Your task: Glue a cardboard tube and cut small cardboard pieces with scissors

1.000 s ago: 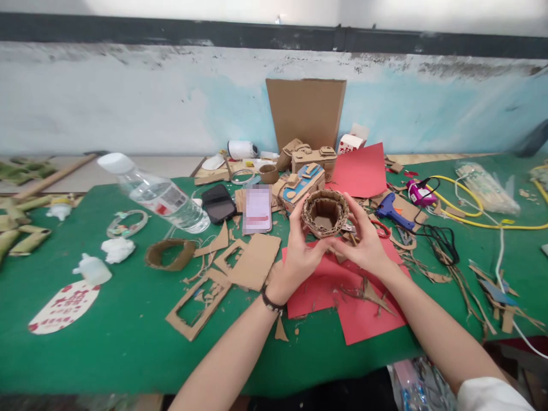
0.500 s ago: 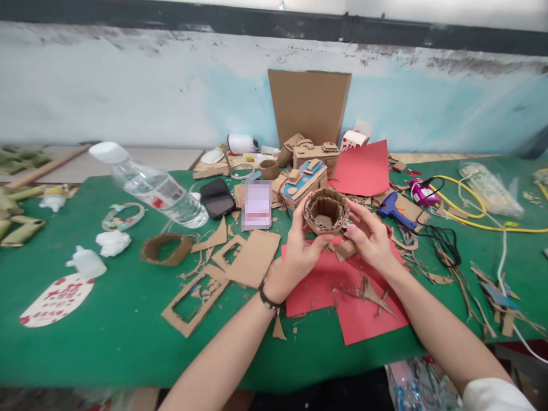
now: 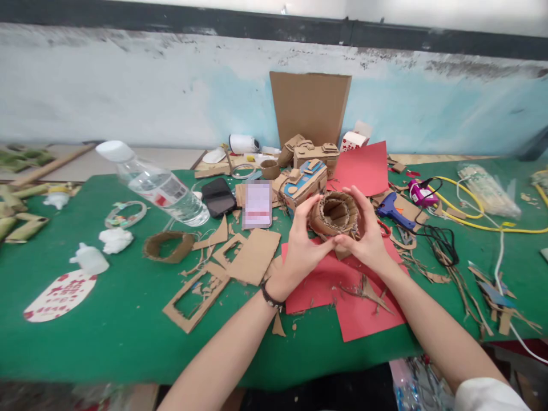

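Note:
Both my hands hold a small round cup of corrugated cardboard (image 3: 335, 212) above the green table (image 3: 107, 319). My left hand (image 3: 305, 242) grips its left side, thumb and fingers wrapped round the rim. My right hand (image 3: 363, 234) cradles its right side and bottom. The cup is tilted, with its opening turned toward my left. Below the hands lie red paper sheets (image 3: 342, 285) with cardboard scraps on them.
A tilted water bottle (image 3: 156, 185), a dark phone (image 3: 218, 197), a second phone (image 3: 257, 204), a cardboard ring (image 3: 168, 246) and cut cardboard frames (image 3: 194, 294) lie to the left. Cardboard models (image 3: 306, 174) stand behind. A blue glue gun (image 3: 394, 208) and yellow cables (image 3: 471, 214) are on the right.
The cup has tipped from opening-up to opening-sideways toward the left. My right hand has come back up onto it. The view shifted slightly.

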`<act>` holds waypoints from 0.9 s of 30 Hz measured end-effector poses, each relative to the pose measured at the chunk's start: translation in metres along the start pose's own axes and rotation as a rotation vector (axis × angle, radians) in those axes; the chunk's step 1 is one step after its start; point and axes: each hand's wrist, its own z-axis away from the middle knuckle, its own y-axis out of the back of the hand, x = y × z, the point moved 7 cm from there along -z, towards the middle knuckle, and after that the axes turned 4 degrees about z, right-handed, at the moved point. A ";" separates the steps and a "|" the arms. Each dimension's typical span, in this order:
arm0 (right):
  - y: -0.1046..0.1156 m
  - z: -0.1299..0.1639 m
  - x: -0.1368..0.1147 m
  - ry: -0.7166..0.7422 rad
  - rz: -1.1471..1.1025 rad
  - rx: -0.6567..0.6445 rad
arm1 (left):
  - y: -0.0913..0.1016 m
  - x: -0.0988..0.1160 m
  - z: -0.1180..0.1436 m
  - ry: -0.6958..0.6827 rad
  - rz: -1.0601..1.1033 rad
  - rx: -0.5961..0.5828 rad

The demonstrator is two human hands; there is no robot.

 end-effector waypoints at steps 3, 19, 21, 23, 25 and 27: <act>0.000 0.002 -0.006 0.025 0.015 0.032 | -0.006 0.006 -0.001 -0.069 -0.047 -0.080; 0.021 -0.006 0.006 -0.137 -0.019 0.199 | -0.003 -0.013 0.000 0.208 0.203 0.032; 0.021 -0.007 -0.001 -0.116 -0.012 0.204 | -0.002 -0.012 0.000 0.201 0.193 0.040; 0.020 -0.007 -0.005 -0.090 -0.009 0.191 | -0.001 -0.012 0.000 0.208 0.198 0.037; 0.016 -0.006 -0.007 -0.078 0.002 0.160 | 0.000 -0.011 0.000 0.202 0.202 0.047; 0.012 -0.003 -0.007 -0.081 0.014 0.138 | 0.004 -0.007 -0.001 0.167 0.215 0.081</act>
